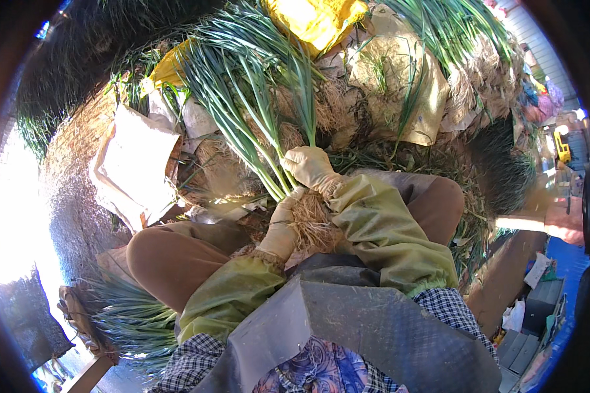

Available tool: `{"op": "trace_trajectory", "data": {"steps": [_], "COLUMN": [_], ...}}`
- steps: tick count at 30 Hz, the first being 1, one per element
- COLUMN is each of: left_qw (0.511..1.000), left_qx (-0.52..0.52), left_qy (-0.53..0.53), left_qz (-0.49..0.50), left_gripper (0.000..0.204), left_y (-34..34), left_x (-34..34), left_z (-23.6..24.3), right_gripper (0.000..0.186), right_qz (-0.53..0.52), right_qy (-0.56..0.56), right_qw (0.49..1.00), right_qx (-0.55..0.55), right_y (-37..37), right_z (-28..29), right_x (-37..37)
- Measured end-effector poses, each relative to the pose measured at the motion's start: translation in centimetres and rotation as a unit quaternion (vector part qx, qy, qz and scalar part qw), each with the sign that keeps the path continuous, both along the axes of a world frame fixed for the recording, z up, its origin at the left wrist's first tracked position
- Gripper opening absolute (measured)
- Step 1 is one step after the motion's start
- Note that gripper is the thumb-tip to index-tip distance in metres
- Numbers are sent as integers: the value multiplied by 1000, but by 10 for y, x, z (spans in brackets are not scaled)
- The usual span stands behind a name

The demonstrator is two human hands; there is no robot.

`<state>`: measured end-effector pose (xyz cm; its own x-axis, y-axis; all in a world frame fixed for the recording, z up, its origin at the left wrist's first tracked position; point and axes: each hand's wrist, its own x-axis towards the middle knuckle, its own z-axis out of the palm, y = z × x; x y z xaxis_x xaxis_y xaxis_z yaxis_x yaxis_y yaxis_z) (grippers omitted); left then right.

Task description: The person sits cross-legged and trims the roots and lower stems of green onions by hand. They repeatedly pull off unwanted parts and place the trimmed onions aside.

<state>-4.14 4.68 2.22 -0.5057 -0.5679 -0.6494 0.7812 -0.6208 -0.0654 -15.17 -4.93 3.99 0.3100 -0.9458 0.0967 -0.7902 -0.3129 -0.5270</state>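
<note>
In the head view, both my hands wear pale tan gloves, with olive sleeve covers above them. My left hand (280, 226) grips the lower white stalks of a bunch of green onions (265, 144), beside their tangled pale roots (314, 219) in front of my lap. My right hand (308, 167) is closed around the stalks a little higher, with long leaves fanning upward from both hands. My crossed legs (170, 262) are on either side, and a grey apron (367, 318) covers my lap.
More onions (452, 46) are piled ahead on beige sacks (400, 105), with yellow sacks (314, 16) among them. A white sack (131, 164) lies at the left, more leaves (134, 318) below it. A wooden board (498, 281) and grey crates (534, 327) are at the right.
</note>
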Motion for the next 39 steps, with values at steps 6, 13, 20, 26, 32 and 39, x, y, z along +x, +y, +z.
{"op": "trace_trajectory", "data": {"steps": [6,13,20,26,32,39], "left_qw": [998,995,986,989,992,996], "left_qx": [-64,-71,-117,-76,-66,-23], "left_qy": [-29,-67,-122,-130,-108,79], "left_qz": [-1,-18,-10,-7,-5,34], "left_gripper": [19,15,14,15,19,18], "left_y": [-1,1,4,0,-3,3], "left_x": [11,1,1,9,0,12], "left_z": [17,9,-10,-11,10,33], "right_gripper": [21,24,29,18,23,44], "right_qz": [-111,-141,91,48,-236,31], "right_qy": [-453,-231,109,-203,-186,-472], "right_qw": [848,951,987,958,854,747], "right_qx": [251,150,72,199,425,468], "right_y": [41,35,36,51,28,8], "right_z": [50,95,35,59,12,-24], "right_x": [-14,-81,-4,-39,-81,-33]}}
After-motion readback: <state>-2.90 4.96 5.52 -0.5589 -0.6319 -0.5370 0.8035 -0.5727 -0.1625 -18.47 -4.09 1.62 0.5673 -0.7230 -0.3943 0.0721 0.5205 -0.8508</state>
